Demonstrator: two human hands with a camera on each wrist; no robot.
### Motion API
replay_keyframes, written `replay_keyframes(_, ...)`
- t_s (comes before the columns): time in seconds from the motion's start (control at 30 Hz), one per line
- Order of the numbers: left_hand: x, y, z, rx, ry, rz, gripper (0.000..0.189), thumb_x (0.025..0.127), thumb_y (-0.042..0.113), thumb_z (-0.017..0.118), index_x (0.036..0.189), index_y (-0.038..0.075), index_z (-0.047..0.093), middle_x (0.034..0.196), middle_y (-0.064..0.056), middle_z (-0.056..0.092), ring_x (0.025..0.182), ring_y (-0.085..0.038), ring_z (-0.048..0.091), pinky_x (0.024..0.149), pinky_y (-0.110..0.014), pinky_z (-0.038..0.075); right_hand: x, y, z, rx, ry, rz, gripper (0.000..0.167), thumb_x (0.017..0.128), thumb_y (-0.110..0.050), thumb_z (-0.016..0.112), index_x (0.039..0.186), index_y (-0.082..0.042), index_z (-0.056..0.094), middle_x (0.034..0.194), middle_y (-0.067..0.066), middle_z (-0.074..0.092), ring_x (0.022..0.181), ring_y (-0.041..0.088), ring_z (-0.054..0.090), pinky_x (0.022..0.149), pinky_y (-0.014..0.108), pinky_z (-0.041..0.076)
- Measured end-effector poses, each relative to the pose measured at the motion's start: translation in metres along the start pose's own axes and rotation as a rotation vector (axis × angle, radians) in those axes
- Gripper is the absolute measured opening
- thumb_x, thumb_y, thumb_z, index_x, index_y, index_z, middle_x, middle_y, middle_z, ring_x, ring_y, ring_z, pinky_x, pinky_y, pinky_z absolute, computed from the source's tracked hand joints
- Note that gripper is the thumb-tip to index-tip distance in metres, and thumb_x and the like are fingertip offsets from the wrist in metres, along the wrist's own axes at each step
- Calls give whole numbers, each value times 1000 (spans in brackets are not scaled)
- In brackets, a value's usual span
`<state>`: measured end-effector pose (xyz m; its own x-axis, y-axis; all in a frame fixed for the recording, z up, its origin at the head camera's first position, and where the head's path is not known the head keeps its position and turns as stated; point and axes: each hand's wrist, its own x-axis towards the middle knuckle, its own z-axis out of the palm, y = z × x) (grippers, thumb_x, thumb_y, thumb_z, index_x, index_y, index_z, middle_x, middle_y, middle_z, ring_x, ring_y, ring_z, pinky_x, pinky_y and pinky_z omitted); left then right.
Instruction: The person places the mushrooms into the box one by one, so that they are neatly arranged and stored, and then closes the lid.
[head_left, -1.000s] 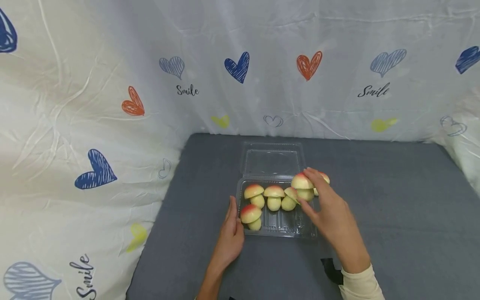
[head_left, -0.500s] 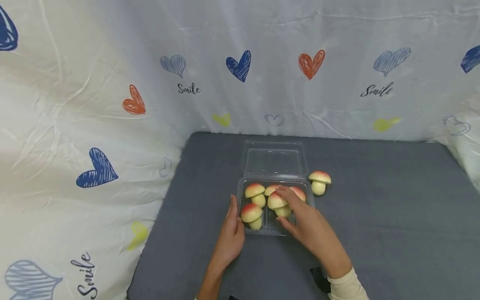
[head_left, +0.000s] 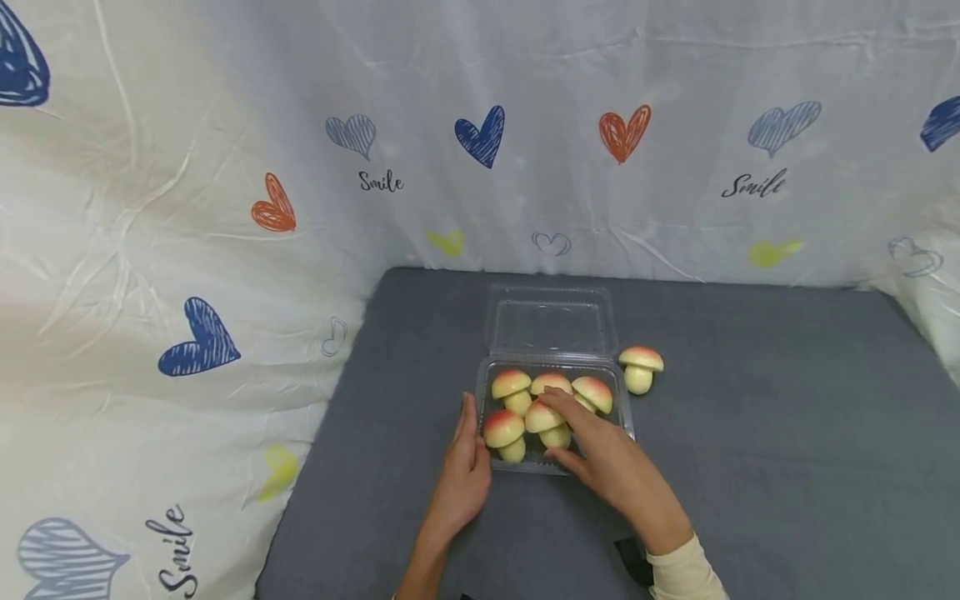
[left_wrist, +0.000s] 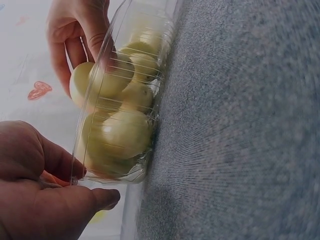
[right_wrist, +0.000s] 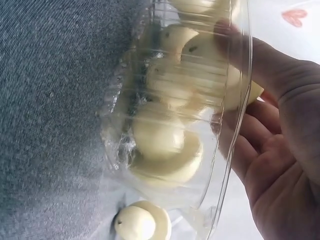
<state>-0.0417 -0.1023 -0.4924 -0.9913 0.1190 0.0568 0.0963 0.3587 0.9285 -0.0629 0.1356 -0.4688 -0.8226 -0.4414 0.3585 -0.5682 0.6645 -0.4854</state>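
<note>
Glossy clear plastic container, smooth mushrooms

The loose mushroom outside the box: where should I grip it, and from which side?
I'd pinch the loose mushroom by opposite sides of its cap, from above and the right, once the right hand releases the held mushroom. It seems to stand stem down, so the wide cap is uppermost, and the box sits close on its left.

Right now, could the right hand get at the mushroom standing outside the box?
Probably not yet: the right hand is pinching another mushroom at the clear box. Otherwise, the outside mushroom stands uncovered and looks reachable.
</note>
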Motion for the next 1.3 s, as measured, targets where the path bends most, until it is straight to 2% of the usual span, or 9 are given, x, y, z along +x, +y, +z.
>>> replay_keyframes(0.23,0,-1,-1,-5,-2,-1,67,108,-7,38,167,-2,8,176,-18,5,160,-27,9,122,-32,23,-4,-1,1,3,-1,38,89,78,-23,93,157,-18,51,147,0,65,103,18,75,82,39,60)
replay_keyframes(0.33,-1,-2,-1,1,-3,-10,67,108,-6,38,168,-1,8,176,-17,5,161,-27,10,124,-37,23,-4,-2,2,9,-7,58,86,80,-24,92,156,-19,52,146,0,65,102,17,75,82,38,60)
replay_keyframes(0.47,-3,-3,-1,-3,-8,-30,67,109,-3,38,168,2,8,177,-15,5,161,-24,8,126,-43,19,-5,-3,3,13,-15,88,82,81,-24,91,154,-19,55,139,0,70,90,11,75,77,35,59)
replay_keyframes(0.63,-4,-4,-1,-6,-3,-12,67,109,-4,38,168,1,8,177,-16,5,161,-26,8,124,-27,16,-6,-4,6,20,0,90,74,81,-21,91,149,-17,60,125,0,76,79,6,72,72,33,59)
replay_keyframes(0.73,-3,-3,0,-8,-4,-10,67,109,-4,37,168,2,7,177,-15,4,161,-24,10,120,-21,18,-7,-3,9,17,7,65,70,82,-19,91,146,-13,62,125,3,76,81,9,74,73,33,59)
replay_keyframes(0.87,-1,-3,-1,-1,-9,-1,67,109,-5,37,168,1,7,177,-15,5,160,-24,11,122,-31,22,-8,-3,10,6,15,59,69,82,-18,91,144,-10,63,130,5,75,86,14,76,74,34,60)
replay_keyframes(0.97,0,-3,-1,7,-14,2,66,109,-4,37,168,-1,7,177,-17,5,161,-27,9,125,-41,20,-8,-3,10,4,13,67,70,81,-20,91,145,-11,63,130,5,75,86,14,76,74,34,60)
replay_keyframes(1.1,-1,-1,-1,5,-20,-14,66,110,-3,37,168,0,7,177,-15,4,162,-25,7,126,-45,17,-9,-3,9,4,10,56,69,82,-21,91,144,-10,63,129,6,75,86,15,76,74,35,60)
replay_keyframes(1.3,-2,-1,-1,3,-17,-14,66,110,-3,38,168,1,8,177,-14,5,162,-25,7,126,-48,18,-10,-2,4,10,-2,26,67,83,-21,89,144,-11,63,126,6,76,81,12,75,74,35,60)
